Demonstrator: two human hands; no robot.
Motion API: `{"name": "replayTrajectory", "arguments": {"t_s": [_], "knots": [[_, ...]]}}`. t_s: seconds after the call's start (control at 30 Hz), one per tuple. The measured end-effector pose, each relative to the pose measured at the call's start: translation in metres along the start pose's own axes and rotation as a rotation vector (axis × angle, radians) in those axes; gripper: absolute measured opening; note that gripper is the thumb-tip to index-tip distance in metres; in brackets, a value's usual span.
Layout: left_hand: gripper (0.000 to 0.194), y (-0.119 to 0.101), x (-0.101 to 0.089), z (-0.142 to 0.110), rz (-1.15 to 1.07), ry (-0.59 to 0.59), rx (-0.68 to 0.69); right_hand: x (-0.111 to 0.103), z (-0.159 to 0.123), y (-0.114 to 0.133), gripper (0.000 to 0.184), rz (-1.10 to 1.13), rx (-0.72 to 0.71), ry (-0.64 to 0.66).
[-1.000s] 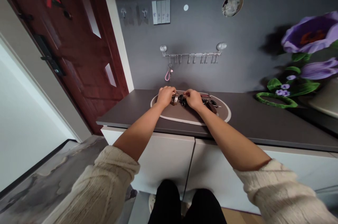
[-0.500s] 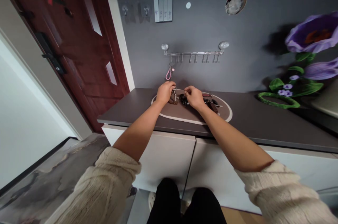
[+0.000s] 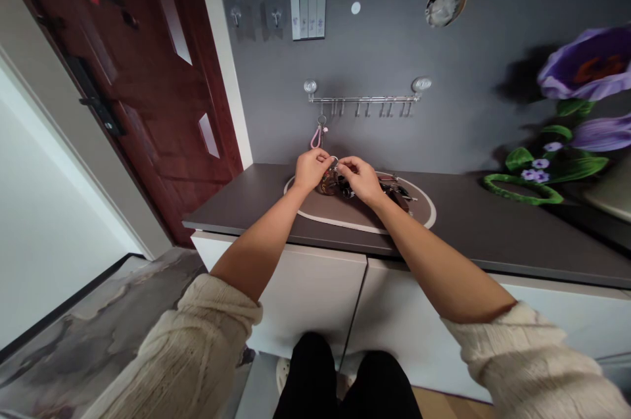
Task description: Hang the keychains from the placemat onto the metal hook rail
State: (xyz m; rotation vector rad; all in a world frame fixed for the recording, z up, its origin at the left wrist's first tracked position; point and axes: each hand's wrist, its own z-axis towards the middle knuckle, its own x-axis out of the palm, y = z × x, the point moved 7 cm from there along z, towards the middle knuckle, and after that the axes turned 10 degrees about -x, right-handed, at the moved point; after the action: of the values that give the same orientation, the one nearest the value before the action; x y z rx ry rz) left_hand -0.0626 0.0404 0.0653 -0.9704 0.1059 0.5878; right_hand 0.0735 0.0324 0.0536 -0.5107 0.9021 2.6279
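Metal key ring (image 3: 334, 160) pinched between the two hands

The ring was held up just above a bunch of keys (image 3: 344, 187), between the left hand (image 3: 311, 169) and the right hand (image 3: 357, 178). The left fingers (image 3: 325, 156) were closed in a tight pinch and appeared to have hold of the ring, though part of it was hidden. The right fingers (image 3: 344, 165) were curled almost shut just beside it; whether they gripped it could not be told. The ring was judged nearer the left fingers and, being round, showed no clear long axis. Below the fingers, the keys were spread in a sideways line to the right across an oval brown mat (image 3: 355, 218), which lay on the dark surface (image 3: 236, 205).
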Motion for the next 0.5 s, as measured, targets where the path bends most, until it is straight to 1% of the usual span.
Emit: {"name": "replayTrajectory", "arguments": {"t_s": [0.17, 0.33, 0.5], "knots": [[0.017, 0.007, 0.004, 0.001, -0.144, 0.026, -0.102, 0.001, 0.002, -0.005, 0.025, 0.123, 0.02, -0.037], [0.019, 0.01, 0.009, 0.0, -0.273, 0.081, -0.15, 0.003, 0.003, -0.012, 0.028, 0.221, 0.068, -0.047], [0.019, 0.009, 0.013, -0.003, -0.373, 0.161, -0.185, 0.003, 0.004, -0.015, 0.025, 0.265, 0.063, -0.052]]}}
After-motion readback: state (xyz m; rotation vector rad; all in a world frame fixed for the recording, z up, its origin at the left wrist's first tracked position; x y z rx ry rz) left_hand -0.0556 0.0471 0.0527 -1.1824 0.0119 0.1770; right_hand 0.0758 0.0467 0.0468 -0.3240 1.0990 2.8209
